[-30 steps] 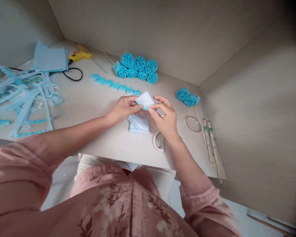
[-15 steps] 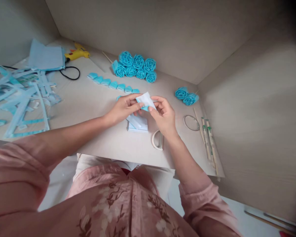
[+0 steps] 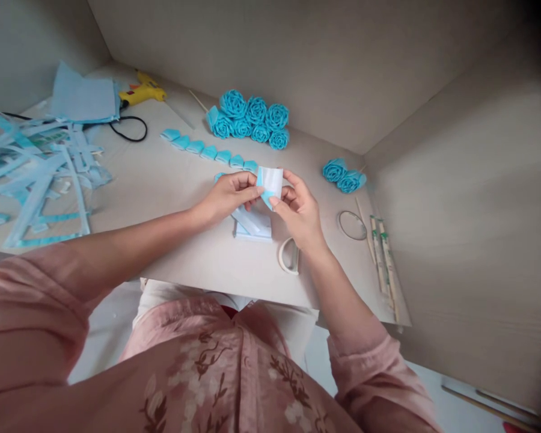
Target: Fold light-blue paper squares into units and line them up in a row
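Observation:
Between my two hands is a small white-and-blue fabric piece (image 3: 273,179), partly folded so its blue side shows along the left and lower edges. My left hand (image 3: 233,193) pinches its lower left side with thumb and fingers. On the right, my right hand (image 3: 298,210) grips the other side, thumb in front and fingers behind. Below them lies a stack of pale fabric pieces (image 3: 256,228), partly covered by my left hand. A row of folded blue petals (image 3: 210,152) runs across the table just beyond my hands.
Several blue fabric roses (image 3: 252,117) are grouped at the back, and two more roses (image 3: 342,174) sit at right. A yellow glue gun (image 3: 143,93), pale sheets (image 3: 85,99) and a heap of strips (image 3: 40,162) occupy the left. Tape rings (image 3: 351,225) and sticks (image 3: 383,258) lie right.
The fabric piece has turned more upright in my fingers, and a blue fold now shows along its left edge. Both hands keep their hold; the view has shifted slightly.

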Tool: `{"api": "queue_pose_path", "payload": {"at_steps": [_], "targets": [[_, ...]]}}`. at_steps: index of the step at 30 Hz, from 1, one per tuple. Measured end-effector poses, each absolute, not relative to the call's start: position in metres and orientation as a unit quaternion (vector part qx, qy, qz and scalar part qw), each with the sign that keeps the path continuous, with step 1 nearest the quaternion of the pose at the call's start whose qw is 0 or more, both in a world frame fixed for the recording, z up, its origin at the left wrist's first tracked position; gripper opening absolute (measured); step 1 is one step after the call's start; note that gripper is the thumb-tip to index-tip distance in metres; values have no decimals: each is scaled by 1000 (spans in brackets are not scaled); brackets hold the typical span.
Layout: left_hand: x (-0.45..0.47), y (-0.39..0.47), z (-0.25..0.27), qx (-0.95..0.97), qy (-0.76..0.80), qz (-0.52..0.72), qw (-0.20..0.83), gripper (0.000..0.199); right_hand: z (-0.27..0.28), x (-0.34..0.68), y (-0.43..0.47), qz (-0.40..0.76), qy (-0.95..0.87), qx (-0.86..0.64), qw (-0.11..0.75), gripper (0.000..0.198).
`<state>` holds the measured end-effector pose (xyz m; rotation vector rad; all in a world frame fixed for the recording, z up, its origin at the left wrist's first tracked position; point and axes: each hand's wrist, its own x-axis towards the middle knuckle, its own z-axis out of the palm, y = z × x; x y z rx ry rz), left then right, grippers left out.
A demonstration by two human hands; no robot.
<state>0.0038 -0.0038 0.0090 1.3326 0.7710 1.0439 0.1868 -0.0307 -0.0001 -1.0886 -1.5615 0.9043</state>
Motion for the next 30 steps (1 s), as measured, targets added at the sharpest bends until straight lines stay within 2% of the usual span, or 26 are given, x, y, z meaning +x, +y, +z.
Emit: {"api": "queue_pose_path", "payload": {"at_steps": [3, 7, 14, 24, 30], "targets": [[4, -3, 8, 596, 338, 436, 583, 37, 0, 187, -31, 394, -640, -444, 488, 76], [3, -3, 9, 614, 346, 437, 559, 36, 3, 186, -32, 397, -637, -451, 482, 73], [3, -9, 11, 604, 317, 425, 595, 42, 2, 186, -30, 359, -625, -458, 520, 69], [3, -7, 10, 587, 366, 426, 583, 37, 1, 188, -31, 343, -645, -448, 515, 58], [2, -7, 12, 558, 352, 445, 605, 34, -2, 187, -28, 350, -642, -449, 514, 61]]}}
